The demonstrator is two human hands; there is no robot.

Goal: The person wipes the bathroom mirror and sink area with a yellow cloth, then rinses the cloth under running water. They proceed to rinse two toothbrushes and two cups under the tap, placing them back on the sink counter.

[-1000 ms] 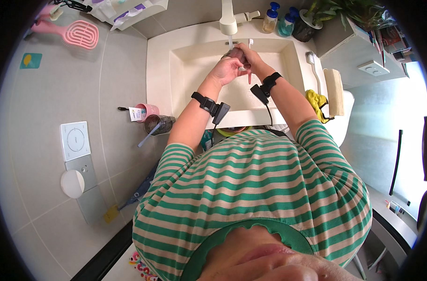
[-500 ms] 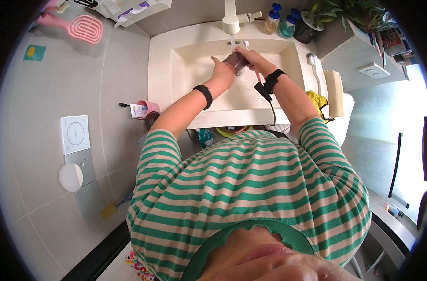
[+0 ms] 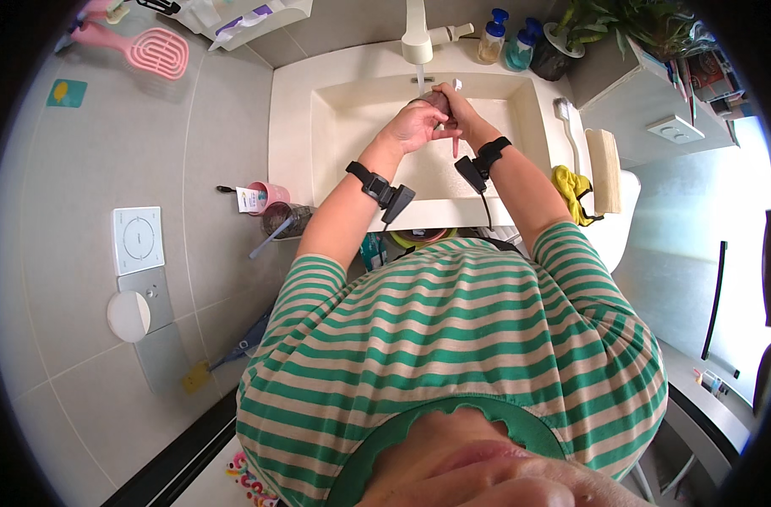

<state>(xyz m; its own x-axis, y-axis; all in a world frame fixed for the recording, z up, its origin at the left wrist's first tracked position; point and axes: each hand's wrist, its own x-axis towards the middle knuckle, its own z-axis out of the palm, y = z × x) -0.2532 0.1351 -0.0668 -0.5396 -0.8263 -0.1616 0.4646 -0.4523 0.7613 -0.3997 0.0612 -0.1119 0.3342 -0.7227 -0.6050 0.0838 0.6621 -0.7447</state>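
My right hand [image 3: 461, 111] is closed around a dark, translucent brownish cup [image 3: 437, 101], tilted over the sink under the faucet [image 3: 417, 46]. Along with the cup it holds a toothbrush; its white head [image 3: 457, 84] shows above the fingers and its pink handle [image 3: 455, 146] below. My left hand [image 3: 415, 127] is right beside the cup, palm turned partly up and fingers apart, seeming to touch the cup's lower side. Water runs from the spout just behind the cup. The cup's mouth is mostly hidden by my hands.
The cream sink [image 3: 352, 203] surrounds my hands. Blue-topped pump bottles [image 3: 491, 38] and a plant [image 3: 631, 25] stand at the back right. Along the right rim lie a white brush [image 3: 569, 127] and a yellow cloth [image 3: 571, 190]. A pink cup [image 3: 276, 196] hangs on the left wall.
My left hand has turned palm up and loosened from the cup, showing the black wrist device. The cup has shifted slightly right and is more covered by my hands.
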